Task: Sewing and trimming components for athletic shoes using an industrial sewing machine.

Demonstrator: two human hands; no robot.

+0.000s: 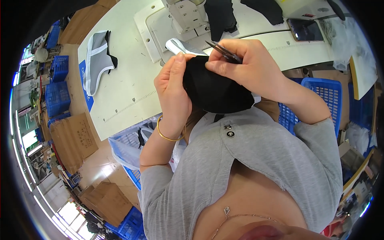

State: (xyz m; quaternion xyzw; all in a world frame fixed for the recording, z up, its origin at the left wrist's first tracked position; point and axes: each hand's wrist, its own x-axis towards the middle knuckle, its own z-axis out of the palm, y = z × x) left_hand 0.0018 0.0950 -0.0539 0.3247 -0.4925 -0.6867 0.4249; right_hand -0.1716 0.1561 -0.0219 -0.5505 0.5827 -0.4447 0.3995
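A black fabric piece [218, 92] is held up in front of my body, just off the near edge of the sewing table. At its upper left edge, my left hand [174, 82] is closed, pinching the cloth between thumb and fingers. My right hand [250, 64] is wrapped round dark thread snips [226, 53], their two pointed tips facing up and left. Its thumb and fingertip also meet the fabric's top edge. Beyond the cloth, a pale grey-white strip [180, 46] sticks out; whether it joins the black piece is hidden.
A sewing machine [186, 16] stands at the far middle of the white table [128, 80]. Grey-and-black sewn piece [98, 64] lies left; black cut pieces [220, 20] and a phone [306, 30] lie far right. Blue baskets [328, 90] flank me; cardboard boxes [74, 136] sit left.
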